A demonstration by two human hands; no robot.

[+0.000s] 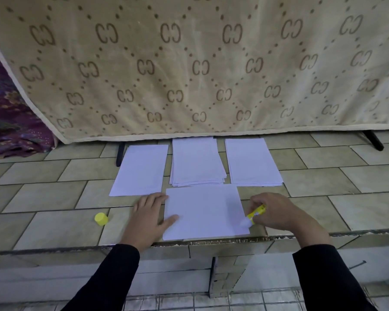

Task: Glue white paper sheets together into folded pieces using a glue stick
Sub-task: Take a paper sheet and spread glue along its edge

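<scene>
Paper stacks [197, 162] crowd behind, tiles [54, 194] seemingly open beside cap [101, 218]

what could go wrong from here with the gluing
The glue stick in the right hand touches the front sheet at its right edge, so glue may smear onto the tiled ledge. Only the left hand pins the sheet, at its left edge; strokes could shift or crease it. The yellow cap lies loose and might get knocked off.

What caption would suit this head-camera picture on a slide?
Left hand steadies a white sheet while the right hand touches a yellow glue stick to its near right corner.
</scene>
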